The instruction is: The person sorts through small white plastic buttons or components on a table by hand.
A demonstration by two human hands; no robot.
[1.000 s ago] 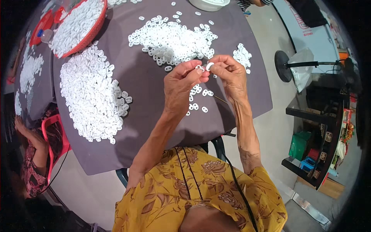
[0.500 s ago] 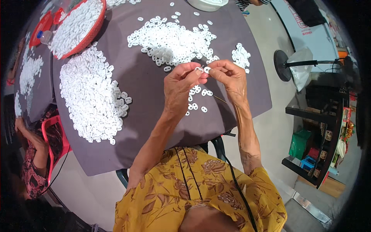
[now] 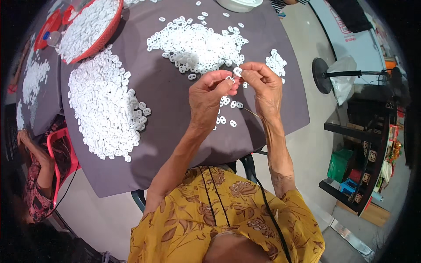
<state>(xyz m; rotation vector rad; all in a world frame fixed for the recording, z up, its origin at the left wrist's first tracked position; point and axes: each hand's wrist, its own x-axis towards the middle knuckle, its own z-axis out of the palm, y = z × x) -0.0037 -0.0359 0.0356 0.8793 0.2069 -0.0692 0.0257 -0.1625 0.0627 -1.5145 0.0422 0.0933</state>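
My left hand (image 3: 206, 100) is closed in a pinch around a small white plastic piece (image 3: 230, 79), partly covered by the fingertips. Close against it, my right hand (image 3: 266, 90) pinches a white two-holed oval piece (image 3: 237, 71) between thumb and forefinger. Whether the two pieces touch, I cannot tell. Several loose ovals (image 3: 233, 123) lie on the table below my hands, beside a thin brownish stick (image 3: 251, 112). Just beyond my fingers spreads a heap of the same ovals (image 3: 201, 46). A small group (image 3: 275, 63) sits to the right.
A large pile of white ovals (image 3: 103, 109) covers the left of the grey-covered table (image 3: 175, 140). Behind it stands a red basket (image 3: 98, 48) full of them. At the far edge is a white tub (image 3: 239, 5). Another person's arm (image 3: 37, 153) shows by a red chair (image 3: 61, 144).
The right hand has lifted its oval slightly up and away from the left hand's piece, turning its broad face more into view. My left hand stays nearly in place.
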